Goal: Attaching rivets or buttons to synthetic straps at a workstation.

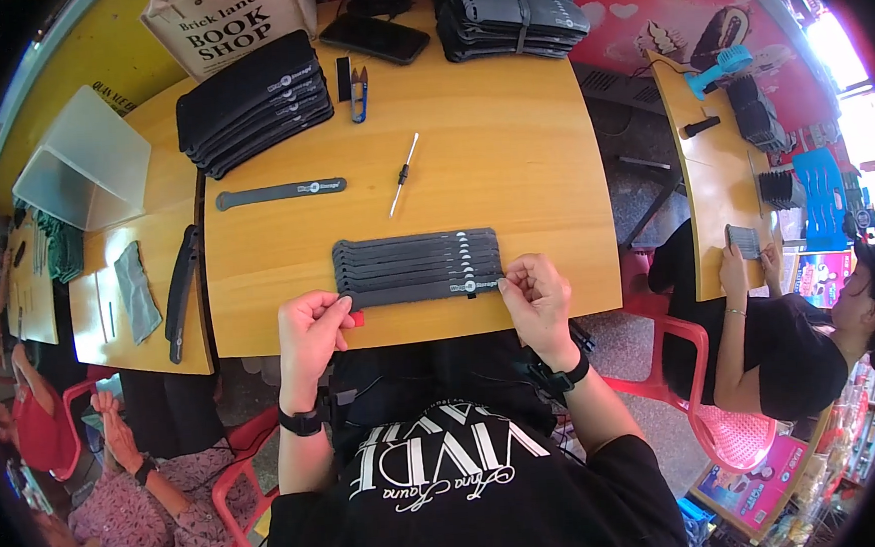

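My hands pinch the nearest long dark grey fabric strap [421,293], left hand [311,331] at its left end, right hand [537,297] at its right, its long axis running left-right along the near edge of the wooden desk [510,149].

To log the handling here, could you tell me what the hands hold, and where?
The left hand and right hand pinch the opposite ends of the nearest dark strap in the row.
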The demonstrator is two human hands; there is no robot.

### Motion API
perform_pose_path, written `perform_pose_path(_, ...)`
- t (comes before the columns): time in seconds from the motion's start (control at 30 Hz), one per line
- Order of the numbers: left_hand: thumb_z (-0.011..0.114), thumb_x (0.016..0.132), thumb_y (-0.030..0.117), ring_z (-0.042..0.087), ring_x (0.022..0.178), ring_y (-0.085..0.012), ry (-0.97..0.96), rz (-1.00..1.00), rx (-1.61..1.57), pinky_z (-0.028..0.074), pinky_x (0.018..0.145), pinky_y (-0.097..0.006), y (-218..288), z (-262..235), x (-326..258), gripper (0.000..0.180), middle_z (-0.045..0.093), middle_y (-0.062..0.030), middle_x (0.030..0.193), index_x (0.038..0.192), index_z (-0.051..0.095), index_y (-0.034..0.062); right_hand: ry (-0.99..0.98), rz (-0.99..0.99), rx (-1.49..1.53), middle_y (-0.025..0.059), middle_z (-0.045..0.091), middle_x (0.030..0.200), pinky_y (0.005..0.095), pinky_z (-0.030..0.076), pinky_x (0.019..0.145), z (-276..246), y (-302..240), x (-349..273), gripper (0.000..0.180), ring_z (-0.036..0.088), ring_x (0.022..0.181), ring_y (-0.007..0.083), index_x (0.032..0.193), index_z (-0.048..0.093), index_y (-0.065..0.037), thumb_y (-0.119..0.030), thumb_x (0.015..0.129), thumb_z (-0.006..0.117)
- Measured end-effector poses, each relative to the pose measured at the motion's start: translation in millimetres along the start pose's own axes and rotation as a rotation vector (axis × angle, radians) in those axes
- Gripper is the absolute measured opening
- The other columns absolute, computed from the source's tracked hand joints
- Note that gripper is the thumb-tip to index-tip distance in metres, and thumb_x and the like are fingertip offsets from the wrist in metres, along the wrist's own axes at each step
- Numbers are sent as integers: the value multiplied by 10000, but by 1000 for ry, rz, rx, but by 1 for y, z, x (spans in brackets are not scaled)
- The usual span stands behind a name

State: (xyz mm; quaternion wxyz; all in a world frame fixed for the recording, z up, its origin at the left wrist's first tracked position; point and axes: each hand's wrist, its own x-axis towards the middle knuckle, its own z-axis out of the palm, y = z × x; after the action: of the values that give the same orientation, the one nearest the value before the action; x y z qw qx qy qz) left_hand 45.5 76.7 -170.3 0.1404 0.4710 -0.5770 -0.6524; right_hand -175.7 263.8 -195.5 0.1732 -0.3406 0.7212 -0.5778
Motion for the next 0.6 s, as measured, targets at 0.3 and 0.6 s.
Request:
perform_pose_path(0.3, 656, 882, 85, 506, 441, -52, 21, -15, 16, 386, 400, -190, -1, 1, 3, 145, 647, -72, 646, 828, 657, -49, 55, 13, -37, -10, 554, 737, 167, 395, 508, 6, 2, 1, 192, 487, 589, 17, 883, 558, -13, 124, 777, 639)
perform_pose_path(0.6, 663, 875, 73, 500, 434, -48, 43, -6, 18, 376, 390, -187, -2, 3, 2, 135, 640, -74, 633, 822, 649, -50, 73, -1, -73, -6, 556, 725, 173, 394, 493, 7, 1, 2, 189, 485, 568, 21, 877, 559, -13, 121, 773, 641)
